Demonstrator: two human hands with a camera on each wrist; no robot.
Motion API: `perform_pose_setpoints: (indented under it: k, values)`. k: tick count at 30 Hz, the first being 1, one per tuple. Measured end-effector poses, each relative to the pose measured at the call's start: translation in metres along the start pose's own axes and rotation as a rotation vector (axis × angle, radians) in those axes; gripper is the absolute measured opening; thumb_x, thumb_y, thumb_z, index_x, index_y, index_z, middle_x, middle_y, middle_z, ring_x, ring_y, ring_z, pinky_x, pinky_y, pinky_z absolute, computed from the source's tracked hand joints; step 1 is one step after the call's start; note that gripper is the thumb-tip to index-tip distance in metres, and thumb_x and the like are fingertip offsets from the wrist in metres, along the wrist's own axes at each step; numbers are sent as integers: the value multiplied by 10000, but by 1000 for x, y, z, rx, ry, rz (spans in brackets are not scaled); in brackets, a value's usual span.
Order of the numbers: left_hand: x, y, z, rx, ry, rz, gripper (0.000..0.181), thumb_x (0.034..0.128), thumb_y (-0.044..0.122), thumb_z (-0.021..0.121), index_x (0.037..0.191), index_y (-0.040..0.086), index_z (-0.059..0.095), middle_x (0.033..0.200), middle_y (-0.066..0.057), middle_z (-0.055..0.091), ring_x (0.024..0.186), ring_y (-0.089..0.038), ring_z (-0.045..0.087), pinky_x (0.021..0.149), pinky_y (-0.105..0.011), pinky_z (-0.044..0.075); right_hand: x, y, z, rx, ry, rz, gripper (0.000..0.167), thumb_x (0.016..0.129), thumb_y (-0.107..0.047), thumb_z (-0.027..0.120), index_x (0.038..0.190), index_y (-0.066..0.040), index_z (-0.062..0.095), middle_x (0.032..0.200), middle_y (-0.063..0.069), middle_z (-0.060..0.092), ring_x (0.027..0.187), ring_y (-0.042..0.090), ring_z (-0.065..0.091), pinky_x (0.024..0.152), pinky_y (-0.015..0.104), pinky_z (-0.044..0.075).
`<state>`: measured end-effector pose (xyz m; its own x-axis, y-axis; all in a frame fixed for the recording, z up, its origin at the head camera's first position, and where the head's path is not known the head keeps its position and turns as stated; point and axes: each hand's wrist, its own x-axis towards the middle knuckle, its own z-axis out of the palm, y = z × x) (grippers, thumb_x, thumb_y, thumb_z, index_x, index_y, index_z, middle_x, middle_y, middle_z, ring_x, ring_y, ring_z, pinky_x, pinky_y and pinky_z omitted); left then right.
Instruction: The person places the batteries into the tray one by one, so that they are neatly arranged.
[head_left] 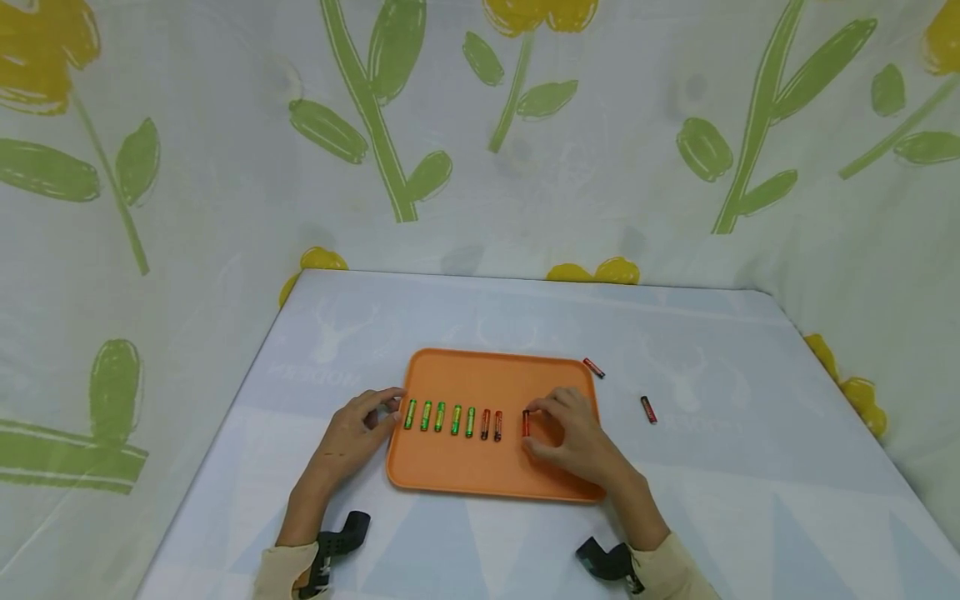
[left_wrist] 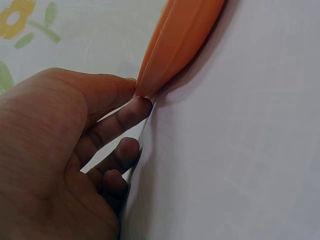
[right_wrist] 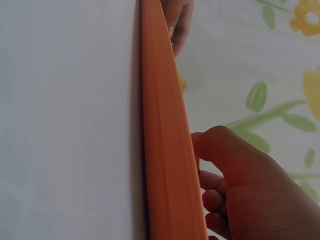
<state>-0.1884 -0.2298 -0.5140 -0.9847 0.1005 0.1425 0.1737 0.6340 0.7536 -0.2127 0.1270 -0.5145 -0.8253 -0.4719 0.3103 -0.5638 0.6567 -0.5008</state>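
An orange tray [head_left: 457,475] lies on the table with a row of batteries standing side by side across it. Several green batteries [head_left: 440,417] make up the left of the row, followed by two red batteries [head_left: 485,425]. My right hand [head_left: 573,437] pinches another red battery [head_left: 526,423] between thumb and finger, over the tray's right part; the right wrist view mostly hides it behind the tray wall [right_wrist: 167,125]. At the left rim, my left hand [head_left: 356,437] pinches the tray's edge [left_wrist: 175,45] between thumb and forefinger, its other fingers loosely bent.
Two loose red batteries lie on the table right of the tray: one [head_left: 594,368] touches or nearly touches its upper right corner, the other [head_left: 648,410] is farther right. Behind the pale patterned table [head_left: 480,317] hangs a flowered cloth [head_left: 600,192].
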Motion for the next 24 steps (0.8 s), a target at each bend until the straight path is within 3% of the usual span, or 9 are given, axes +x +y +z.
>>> perform_pose_setpoints:
  k: [4,13,24]
  values:
    - [0,1,0,2,-1,-4,354,973,185,684,1325,165,655,1052,19,641,802,-145,483,709,-312,410,2,-2,3,-12,13,-32,394,794,-288,844,1128,-159,680,999,-55,509,993,145,403,832,406,370]
    - [0,0,0,-11,-4,-1,351,971,184,686,1321,164,657,1048,24,639,799,-145,479,703,-310,406,8,-3,10,-20,-15,-20,380,809,-328,827,1122,-168,683,1011,-65,512,1028,146,408,899,423,346]
    - [0,-3,-1,-15,-11,-11,353,974,192,681,1326,175,651,1053,34,633,806,-161,490,713,-323,413,12,-7,12,-30,-29,-40,367,815,-318,823,1115,-154,689,979,-51,502,1002,154,416,879,408,328]
